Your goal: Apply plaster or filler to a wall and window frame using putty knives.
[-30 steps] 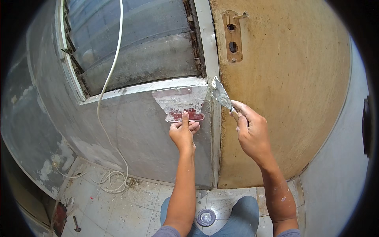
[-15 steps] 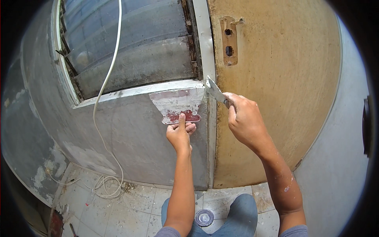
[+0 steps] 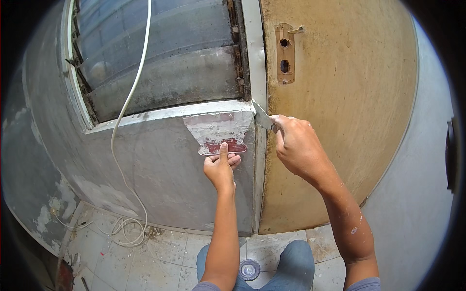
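Right-hand grip (image 3: pixel 298 145): pinching putty knife (image 3: pixel 262 116), blade at its 10 o'clock, tip by the door post (image 3: pixel 258 48); contact unclear. Left-hand grip (image 3: pixel 221 172): thumb and fingers clamped on plastic spreader (image 3: pixel 211 126), at its 12 o'clock. Step, as judged: knife-work at the post's edge; next move calls for steady wrist control. Edges: window sill (image 3: pixel 165 112) at spreader's 12, door (image 3: pixel 340 97) at knife's 3. Room: between forearms; cable (image 3: pixel 114 140) at spreader's 9, well apart.

sleeves (image 3: pixel 364 284): grey-purple | trousers (image 3: pixel 297 264): blue denim | right forearm (image 3: pixel 350 228): pale flecks
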`<control>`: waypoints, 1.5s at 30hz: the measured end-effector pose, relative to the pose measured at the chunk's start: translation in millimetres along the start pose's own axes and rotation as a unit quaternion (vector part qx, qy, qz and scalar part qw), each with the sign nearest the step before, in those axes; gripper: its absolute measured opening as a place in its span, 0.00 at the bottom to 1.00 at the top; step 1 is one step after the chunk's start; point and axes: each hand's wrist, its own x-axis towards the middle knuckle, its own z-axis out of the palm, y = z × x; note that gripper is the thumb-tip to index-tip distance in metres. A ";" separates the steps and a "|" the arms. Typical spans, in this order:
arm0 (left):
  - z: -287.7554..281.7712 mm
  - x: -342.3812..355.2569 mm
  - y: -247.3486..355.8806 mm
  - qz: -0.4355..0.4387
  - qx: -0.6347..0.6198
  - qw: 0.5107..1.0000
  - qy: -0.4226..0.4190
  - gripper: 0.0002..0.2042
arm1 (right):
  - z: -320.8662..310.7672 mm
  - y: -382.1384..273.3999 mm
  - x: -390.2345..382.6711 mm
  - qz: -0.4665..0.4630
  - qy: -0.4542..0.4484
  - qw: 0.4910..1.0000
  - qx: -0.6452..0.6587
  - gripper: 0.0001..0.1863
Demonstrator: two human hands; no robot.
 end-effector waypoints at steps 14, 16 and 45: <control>5.4 -4.0 4.0 -0.008 0.003 1.000 0.026 0.18 | 3.2 -22.4 -3.4 -0.034 -0.043 0.997 -0.058 0.08; 5.1 -3.6 3.8 -0.008 0.004 1.000 0.029 0.18 | 3.7 -25.6 -6.6 -0.035 -0.051 0.996 -0.058 0.08; 1.0 0.8 -0.4 -0.001 0.020 1.000 0.016 0.20 | 18.5 23.2 -40.3 -0.014 0.085 0.995 0.058 0.13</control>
